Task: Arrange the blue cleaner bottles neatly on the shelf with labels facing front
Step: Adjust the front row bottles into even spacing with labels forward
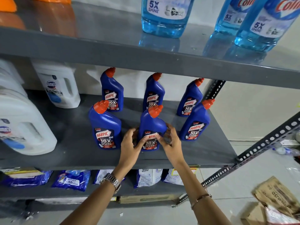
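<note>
Bottles, six blue ones with red caps, stand in two rows of three on a grey shelf [203, 153], labels facing front. White jugs [24, 127] crowd the shelf's left side; pale blue bottles [164, 15] stand on the shelf above, and blue pouches [71, 180] lie below. Both hands grip the front middle bottle [151, 127] at its label: left hand [129, 147] on its left side, right hand [172, 146] on its right, thumbs across the front.

We saw glossy blue plastic bottles [152, 125] with shiny red caps [155, 111], standing on a matt grey metal shelf [203, 153]. The watch [112, 181] was polished metal; the jugs [24, 125] were smooth white plastic.
</note>
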Action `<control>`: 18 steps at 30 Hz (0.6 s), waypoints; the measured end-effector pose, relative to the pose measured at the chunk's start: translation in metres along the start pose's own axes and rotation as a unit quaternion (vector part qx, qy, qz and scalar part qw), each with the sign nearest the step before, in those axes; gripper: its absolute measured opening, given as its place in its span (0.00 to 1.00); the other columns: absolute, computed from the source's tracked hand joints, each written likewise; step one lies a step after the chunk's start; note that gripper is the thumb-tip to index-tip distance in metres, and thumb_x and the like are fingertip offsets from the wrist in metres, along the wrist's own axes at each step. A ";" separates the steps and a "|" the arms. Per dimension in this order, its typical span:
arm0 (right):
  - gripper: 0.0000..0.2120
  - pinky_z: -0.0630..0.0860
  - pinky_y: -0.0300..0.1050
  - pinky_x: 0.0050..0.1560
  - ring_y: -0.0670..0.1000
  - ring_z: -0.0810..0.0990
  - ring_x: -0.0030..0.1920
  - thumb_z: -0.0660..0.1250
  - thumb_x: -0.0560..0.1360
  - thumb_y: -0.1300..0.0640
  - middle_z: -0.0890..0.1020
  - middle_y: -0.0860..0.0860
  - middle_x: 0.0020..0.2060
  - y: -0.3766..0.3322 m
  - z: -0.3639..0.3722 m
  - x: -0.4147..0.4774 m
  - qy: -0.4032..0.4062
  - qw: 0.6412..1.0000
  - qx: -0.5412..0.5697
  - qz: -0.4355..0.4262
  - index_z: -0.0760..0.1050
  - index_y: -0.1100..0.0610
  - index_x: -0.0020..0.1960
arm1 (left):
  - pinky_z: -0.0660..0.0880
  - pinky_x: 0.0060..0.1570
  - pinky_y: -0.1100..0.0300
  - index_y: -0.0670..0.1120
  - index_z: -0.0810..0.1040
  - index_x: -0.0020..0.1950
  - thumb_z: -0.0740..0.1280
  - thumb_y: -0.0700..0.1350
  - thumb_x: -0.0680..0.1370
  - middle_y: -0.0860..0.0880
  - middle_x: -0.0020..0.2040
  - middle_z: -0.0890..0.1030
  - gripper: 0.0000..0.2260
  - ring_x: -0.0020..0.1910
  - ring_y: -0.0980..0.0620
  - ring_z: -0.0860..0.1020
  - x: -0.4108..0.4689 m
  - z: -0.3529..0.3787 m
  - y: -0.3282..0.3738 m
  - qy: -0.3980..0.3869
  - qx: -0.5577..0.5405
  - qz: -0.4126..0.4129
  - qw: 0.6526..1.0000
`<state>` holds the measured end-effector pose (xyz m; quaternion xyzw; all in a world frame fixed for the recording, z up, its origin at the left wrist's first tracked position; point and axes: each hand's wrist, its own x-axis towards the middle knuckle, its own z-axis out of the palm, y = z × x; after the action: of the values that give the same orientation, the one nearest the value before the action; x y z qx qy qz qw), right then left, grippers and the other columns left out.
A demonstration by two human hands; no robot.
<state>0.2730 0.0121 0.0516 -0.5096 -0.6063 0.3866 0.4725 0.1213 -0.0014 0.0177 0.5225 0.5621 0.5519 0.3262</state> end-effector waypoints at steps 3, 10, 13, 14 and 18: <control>0.20 0.77 0.33 0.53 0.41 0.79 0.54 0.69 0.73 0.60 0.80 0.46 0.53 0.001 0.000 -0.004 0.000 1.000 -0.009 0.000 0.67 0.46 0.60 | 0.77 0.52 0.59 0.46 0.71 0.60 0.69 0.49 0.73 0.45 0.57 0.79 0.17 0.55 0.52 0.78 -0.005 -0.001 0.000 -0.001 0.002 0.004 1.000; 0.20 0.76 0.30 0.52 0.34 0.77 0.52 0.68 0.74 0.60 0.77 0.39 0.51 0.000 -0.001 -0.005 -0.009 1.000 -0.004 0.003 0.66 0.49 0.62 | 0.78 0.54 0.53 0.44 0.70 0.61 0.69 0.49 0.73 0.43 0.57 0.78 0.19 0.56 0.50 0.78 -0.005 -0.001 0.001 -0.002 0.009 0.001 1.000; 0.20 0.76 0.27 0.48 0.31 0.76 0.51 0.68 0.74 0.60 0.76 0.37 0.50 0.001 0.001 -0.006 -0.010 1.000 0.008 0.015 0.65 0.46 0.61 | 0.77 0.56 0.47 0.44 0.70 0.62 0.69 0.48 0.73 0.43 0.58 0.78 0.20 0.57 0.49 0.77 -0.007 0.000 0.005 0.004 0.009 -0.008 1.000; 0.20 0.76 0.27 0.47 0.33 0.77 0.51 0.68 0.74 0.60 0.76 0.37 0.50 0.001 0.001 -0.006 -0.010 1.000 0.012 0.017 0.65 0.46 0.61 | 0.76 0.57 0.46 0.43 0.69 0.63 0.69 0.48 0.74 0.43 0.59 0.77 0.21 0.58 0.48 0.76 -0.008 0.002 0.006 0.008 0.006 -0.013 1.000; 0.25 0.77 0.39 0.58 0.43 0.76 0.59 0.67 0.74 0.62 0.77 0.47 0.59 -0.002 0.002 -0.012 -0.001 0.999 0.030 0.014 0.63 0.55 0.68 | 0.71 0.62 0.53 0.45 0.66 0.66 0.69 0.43 0.74 0.49 0.62 0.68 0.23 0.62 0.51 0.71 -0.034 0.020 0.016 0.143 -0.017 -0.014 0.990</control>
<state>0.2707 0.0002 0.0504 -0.5029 -0.5877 0.4118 0.4818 0.1517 -0.0305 0.0223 0.4248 0.6009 0.6256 0.2590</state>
